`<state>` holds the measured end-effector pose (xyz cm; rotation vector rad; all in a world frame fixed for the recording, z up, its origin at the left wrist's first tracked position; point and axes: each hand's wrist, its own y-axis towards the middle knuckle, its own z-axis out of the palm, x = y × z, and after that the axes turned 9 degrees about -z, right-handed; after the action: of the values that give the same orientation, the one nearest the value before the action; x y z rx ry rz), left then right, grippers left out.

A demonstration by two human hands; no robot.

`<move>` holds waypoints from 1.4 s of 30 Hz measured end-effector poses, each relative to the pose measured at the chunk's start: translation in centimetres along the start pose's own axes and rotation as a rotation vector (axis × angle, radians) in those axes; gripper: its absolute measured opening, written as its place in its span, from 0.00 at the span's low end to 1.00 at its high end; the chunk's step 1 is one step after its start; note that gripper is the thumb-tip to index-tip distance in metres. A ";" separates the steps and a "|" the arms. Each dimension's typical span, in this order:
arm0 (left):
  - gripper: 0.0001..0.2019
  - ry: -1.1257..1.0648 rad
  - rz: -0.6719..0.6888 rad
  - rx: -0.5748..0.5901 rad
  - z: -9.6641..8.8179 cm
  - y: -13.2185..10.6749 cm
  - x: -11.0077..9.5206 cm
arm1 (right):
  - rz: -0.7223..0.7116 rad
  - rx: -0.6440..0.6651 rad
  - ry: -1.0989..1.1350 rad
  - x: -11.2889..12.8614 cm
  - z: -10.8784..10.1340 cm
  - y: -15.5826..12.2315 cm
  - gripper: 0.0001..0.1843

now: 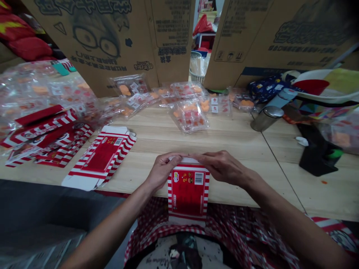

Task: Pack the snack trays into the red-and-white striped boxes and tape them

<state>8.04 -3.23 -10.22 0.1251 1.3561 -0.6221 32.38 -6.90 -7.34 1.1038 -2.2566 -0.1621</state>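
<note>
A red box with red-and-white striped edges (187, 194) lies between my hands, its lower end over the table's front edge and its barcode face up. My left hand (165, 168) grips its far left corner, thumb on top at the white flap. My right hand (224, 166) is at the far right corner, fingers bent against the same end. To the left, a flattened striped carton (102, 157) lies on the table with its white end flaps out. Clear packets with orange and red pieces (189, 114) lie beyond my hands.
Striped boxes (53, 136) and a heap of clear packets (36, 87) fill the left side. Large cardboard boxes (134, 45) stand along the back. At right are a metal flask (267, 118), a light-blue bottle (283, 98), a black tape dispenser (318, 155) and a white basin (311, 80).
</note>
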 end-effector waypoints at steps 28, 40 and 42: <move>0.16 0.117 -0.056 0.086 0.0 -1.1 -1.8 | 0.581 0.111 0.766 2.2 -1.9 2.2 0.25; 0.13 0.370 0.260 0.196 -3.2 -0.6 0.3 | 0.232 -0.006 0.268 3.4 1.7 -0.5 0.27; 0.14 0.395 0.302 0.218 -3.4 -0.7 0.7 | 0.267 -0.166 0.226 3.7 3.0 -1.2 0.27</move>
<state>4.77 -2.56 -11.51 0.6455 1.6041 -0.5017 29.76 -10.85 -8.41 0.6900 -2.1187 -0.1060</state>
